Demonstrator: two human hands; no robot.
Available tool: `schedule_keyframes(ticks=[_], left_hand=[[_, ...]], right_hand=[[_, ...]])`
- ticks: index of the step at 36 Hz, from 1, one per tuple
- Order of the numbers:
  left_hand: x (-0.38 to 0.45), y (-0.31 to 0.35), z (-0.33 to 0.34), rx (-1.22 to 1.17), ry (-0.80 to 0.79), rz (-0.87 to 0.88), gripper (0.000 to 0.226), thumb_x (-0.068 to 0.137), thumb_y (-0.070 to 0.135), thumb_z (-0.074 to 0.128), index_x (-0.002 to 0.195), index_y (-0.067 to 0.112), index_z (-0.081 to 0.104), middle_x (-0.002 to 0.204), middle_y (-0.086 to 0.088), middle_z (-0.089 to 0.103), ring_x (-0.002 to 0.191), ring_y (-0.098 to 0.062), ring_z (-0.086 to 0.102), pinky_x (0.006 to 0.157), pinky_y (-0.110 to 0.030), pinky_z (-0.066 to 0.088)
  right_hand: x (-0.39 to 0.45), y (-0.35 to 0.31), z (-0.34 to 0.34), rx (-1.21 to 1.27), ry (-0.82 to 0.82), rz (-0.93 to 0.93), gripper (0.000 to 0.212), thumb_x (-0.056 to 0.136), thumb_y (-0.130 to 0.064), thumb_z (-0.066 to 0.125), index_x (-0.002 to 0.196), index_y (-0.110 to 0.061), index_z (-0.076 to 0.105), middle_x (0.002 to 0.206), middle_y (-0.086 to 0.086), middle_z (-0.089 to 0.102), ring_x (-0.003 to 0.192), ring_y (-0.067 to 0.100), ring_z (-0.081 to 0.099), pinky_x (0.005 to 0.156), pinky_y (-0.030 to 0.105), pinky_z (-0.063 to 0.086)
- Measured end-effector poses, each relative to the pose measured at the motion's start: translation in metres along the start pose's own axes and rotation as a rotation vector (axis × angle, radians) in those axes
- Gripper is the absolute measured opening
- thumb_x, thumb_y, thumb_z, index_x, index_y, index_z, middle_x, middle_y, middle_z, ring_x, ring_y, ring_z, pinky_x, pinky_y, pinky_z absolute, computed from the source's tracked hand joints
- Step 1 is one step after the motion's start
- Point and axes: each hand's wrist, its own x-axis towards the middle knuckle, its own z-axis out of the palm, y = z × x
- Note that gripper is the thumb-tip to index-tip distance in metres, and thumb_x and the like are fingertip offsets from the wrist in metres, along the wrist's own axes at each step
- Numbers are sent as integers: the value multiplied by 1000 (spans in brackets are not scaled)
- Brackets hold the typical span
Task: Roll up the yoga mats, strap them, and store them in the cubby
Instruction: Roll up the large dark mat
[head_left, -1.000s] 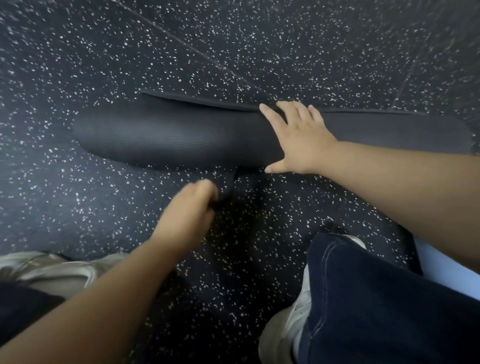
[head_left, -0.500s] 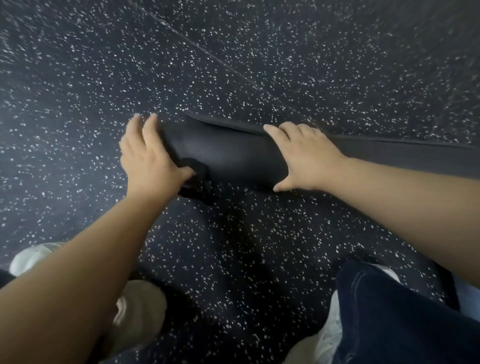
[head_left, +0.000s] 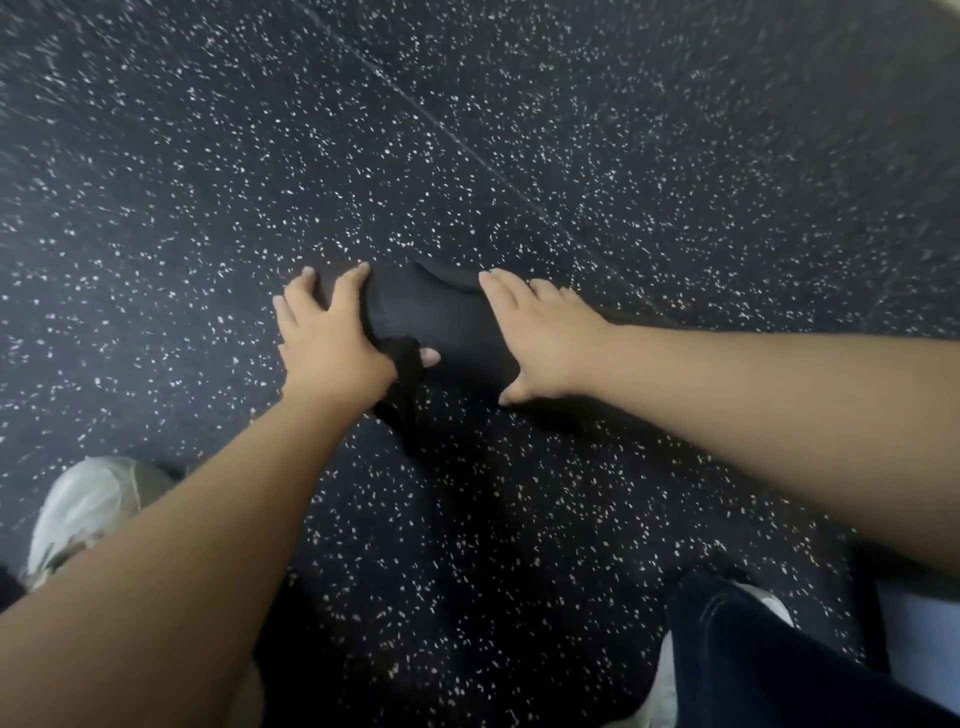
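The rolled black yoga mat (head_left: 431, 322) lies on the speckled floor (head_left: 519, 156). The left hand (head_left: 332, 338) lies over its left end, fingers spread, with a black strap (head_left: 408, 395) caught under the thumb. The right hand (head_left: 540, 338) presses flat on the roll, fingers straight.

The right arm (head_left: 779, 415) is hiding most of the rolled mat (head_left: 436, 322); the strap (head_left: 408, 395) is perhaps blending into shadow, its end unclear.
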Motion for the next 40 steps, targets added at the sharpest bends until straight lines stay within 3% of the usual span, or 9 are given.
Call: schedule_keyframes(ticks=[7,12,17,23,28,33,37,38,40], left_hand=[[3,-15,-13,-163,-7,-39,96,61,38,90,141,43,36,156,-4,-3,144,-25,5,114,-39,24],[9,-14,-19,-126,-86,-73,100,64,42,87,143,48,26,149,-11,18,139,-26,10,111,-48,24],[14,-3,-18,-94,-11,-30,100,62,45,86,142,51,26,154,-11,14,142,-29,10,116,-51,15],[32,66,-42,-134,93,220,99,68,52,79,148,40,21,159,-8,-6,145,-30,-3,118,-55,8],[48,164,-82,-142,227,478,99,68,56,77,148,26,29,158,-13,1,145,-31,2,118,-52,8],[36,254,-126,-167,334,646,115,63,50,82,152,15,18,160,-10,1,146,-27,5,120,-47,9],[15,303,-161,-259,515,756,103,69,19,86,151,9,24,159,-12,15,144,-21,12,116,-18,5],[5,315,-173,-289,501,783,106,67,19,88,150,7,23,158,-11,17,144,-20,13,116,-16,5],[-18,336,-197,-306,442,902,116,61,32,89,149,2,21,156,-15,18,143,-22,14,118,-26,9]], right_hand=[[26,-33,-18,-37,-51,7,140,63,-59,82,152,-12,-16,160,10,6,142,37,21,113,54,28],[28,-37,-7,-29,43,56,135,65,-62,79,153,-16,-12,152,13,23,135,35,31,110,54,31],[24,-23,-14,49,132,45,124,66,-59,78,153,-20,-2,148,7,31,132,31,37,108,48,33],[-1,14,-79,151,260,80,125,66,-57,79,153,-27,-5,149,6,30,131,32,40,108,48,36],[-48,52,-149,308,416,193,125,65,-48,82,153,-32,-5,149,4,28,132,31,38,106,48,37],[-108,71,-203,452,597,270,127,63,-44,84,153,-33,-4,148,2,27,130,31,38,102,46,40],[-160,67,-234,567,777,287,130,62,-42,87,152,-37,-6,148,-4,26,131,24,38,103,43,40],[-173,63,-240,597,827,291,131,61,-42,88,152,-38,-7,149,-5,25,132,22,37,104,43,40],[-197,53,-249,658,924,308,132,61,-41,89,151,-41,-8,150,-8,23,134,17,36,106,40,40]])
